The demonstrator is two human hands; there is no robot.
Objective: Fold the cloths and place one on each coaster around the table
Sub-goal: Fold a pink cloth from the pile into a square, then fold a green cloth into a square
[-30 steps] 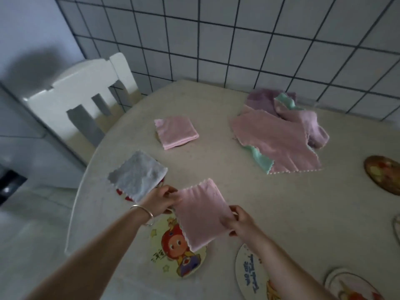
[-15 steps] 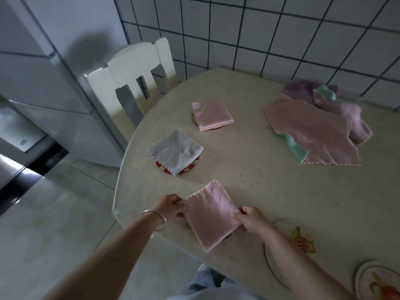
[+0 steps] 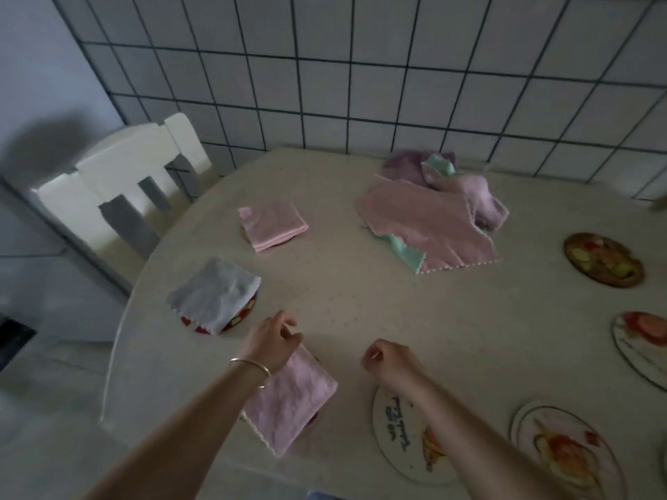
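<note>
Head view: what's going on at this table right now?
A person is laying folded cloths on coasters. The left hand rests at a corner of a folded pink cloth by the near edge; the right hand holds nothing. A grey cloth and another pink one already sit on coasters. A pile waits unfolded.

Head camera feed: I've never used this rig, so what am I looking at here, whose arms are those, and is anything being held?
There is one view only, from a camera worn on a person's head, looking down at a pale table. No machine: the two bare arms are the wearer's. The left hand, with a bangle, rests at the corner of a folded pink cloth lying over a coaster; whether it pinches it is unclear. The right hand is loosely curled and holds nothing. Farther off, a grey cloth and another pink cloth cover coasters. A pile of unfolded cloths waits near the wall. Bare coasters line the right.
</note>
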